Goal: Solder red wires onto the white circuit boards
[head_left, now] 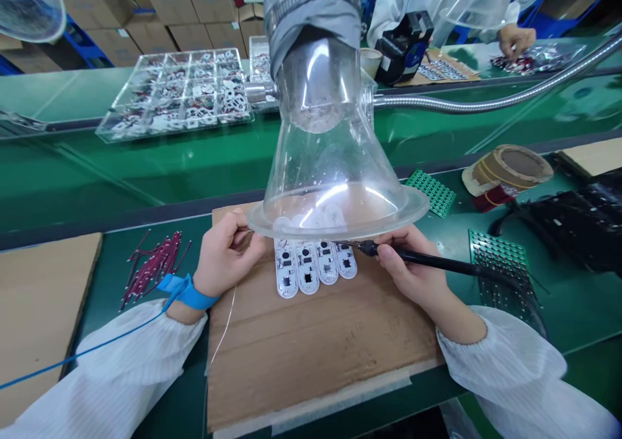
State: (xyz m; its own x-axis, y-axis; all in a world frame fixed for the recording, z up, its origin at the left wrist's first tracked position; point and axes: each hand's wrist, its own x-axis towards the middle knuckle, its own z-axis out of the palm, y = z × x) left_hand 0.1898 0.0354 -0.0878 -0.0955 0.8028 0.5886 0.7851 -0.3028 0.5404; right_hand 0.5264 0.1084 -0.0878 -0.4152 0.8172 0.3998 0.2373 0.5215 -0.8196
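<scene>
A panel of white circuit boards (313, 267) lies on a cardboard sheet (315, 342) under a clear funnel-shaped fume hood (335, 167). My right hand (411, 264) grips a black soldering iron (437, 262) like a pen, its tip over the boards' right end. My left hand (228, 258), closed in a pinch, holds a thin solder wire (224, 326) just left of the boards. A blue wrist strap (187, 291) with a blue cord circles my left wrist.
A bundle of red wires (153, 264) lies left of the cardboard. Green PCB panels (432, 193) and tape rolls (510, 170) sit to the right. A clear compartment tray (179, 92) stands across the green belt. Another person's hand (515, 37) works at the far right.
</scene>
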